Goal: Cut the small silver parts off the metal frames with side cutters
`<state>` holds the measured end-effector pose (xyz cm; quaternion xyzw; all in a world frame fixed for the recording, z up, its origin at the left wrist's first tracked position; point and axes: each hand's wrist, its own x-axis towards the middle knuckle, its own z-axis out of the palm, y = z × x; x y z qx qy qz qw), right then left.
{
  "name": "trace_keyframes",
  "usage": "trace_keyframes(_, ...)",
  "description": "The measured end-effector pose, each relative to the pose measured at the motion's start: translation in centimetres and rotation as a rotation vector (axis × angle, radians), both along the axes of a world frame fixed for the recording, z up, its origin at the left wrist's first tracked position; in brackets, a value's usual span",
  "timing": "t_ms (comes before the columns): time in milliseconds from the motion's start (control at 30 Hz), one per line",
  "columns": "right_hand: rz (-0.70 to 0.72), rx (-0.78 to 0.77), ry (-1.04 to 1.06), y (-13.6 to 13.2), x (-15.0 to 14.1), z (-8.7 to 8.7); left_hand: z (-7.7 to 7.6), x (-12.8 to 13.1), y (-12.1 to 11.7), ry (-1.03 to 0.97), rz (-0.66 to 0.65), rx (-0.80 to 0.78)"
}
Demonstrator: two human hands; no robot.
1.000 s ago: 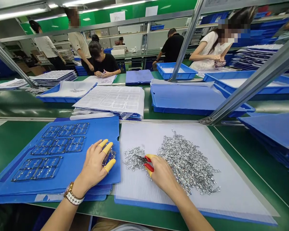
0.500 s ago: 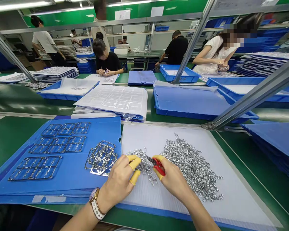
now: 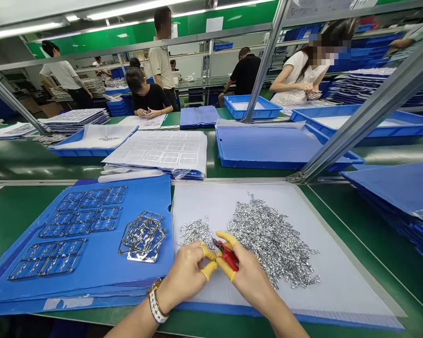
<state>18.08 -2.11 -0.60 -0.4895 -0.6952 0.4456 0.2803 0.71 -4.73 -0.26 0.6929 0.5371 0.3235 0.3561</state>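
Note:
My right hand (image 3: 248, 270), with yellow finger cots, is closed around red-handled nippers (image 3: 229, 257) whose dark jaws point up and left. Just left of it, my left hand (image 3: 190, 268) also wears yellow cots; its finger and thumb tips come together beside the right fingertips. Whatever they pinch is too small to make out. Beyond the hands lies a small heap of shiny metal pieces (image 3: 194, 231). A much larger heap of the same pieces (image 3: 268, 234) spreads to the right on a white sheet (image 3: 338, 281).
On a blue board (image 3: 102, 267) at left lie rows of metal frames (image 3: 47, 258) and a jumbled pile of frames (image 3: 144, 237). Behind are stacked white sheets (image 3: 158, 150), blue trays (image 3: 268, 145) and a slanted metal post (image 3: 352, 112). Several people work at the benches beyond.
My left hand has moved right and its fingertips now meet those of my right hand. The nippers remain in my right hand. The whole view has shifted slightly.

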Motion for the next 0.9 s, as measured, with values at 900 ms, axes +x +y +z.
trace_keyframes(900,-0.130,0.171,0.072,0.2,-1.5,-0.7,-2.0,-0.9,1.6,-0.128,0.232,-0.004)
